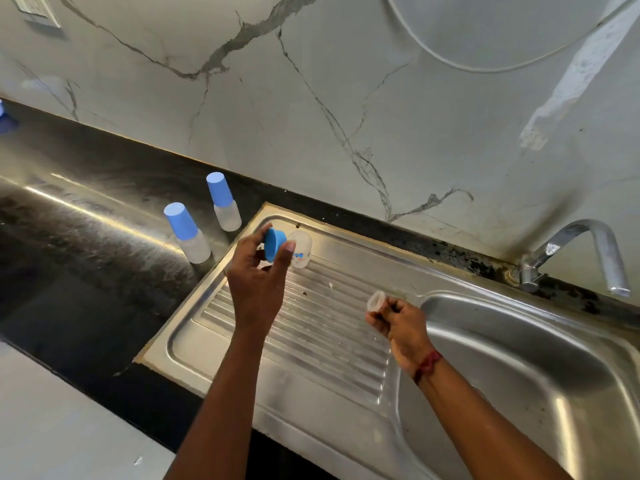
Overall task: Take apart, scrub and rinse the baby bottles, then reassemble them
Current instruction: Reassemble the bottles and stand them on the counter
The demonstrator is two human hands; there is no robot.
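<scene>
My left hand [258,271] grips a blue bottle collar [274,243] above the far left corner of the steel drainboard [311,341]. Just behind it an open clear bottle body [300,249] with a small printed label stands on the drainboard. My right hand [398,322] pinches a clear silicone teat [375,301] over the drainboard's right end, beside the sink basin [519,375]. Two assembled bottles with blue caps, one nearer [187,232] and one farther [223,202], stand upright on the dark counter left of the drainboard.
A chrome tap [585,254] arches over the basin at the right. A black counter [86,220] stretches to the left, with a marble wall behind. A blue object [5,116] sits at the far left edge. A red thread circles my right wrist.
</scene>
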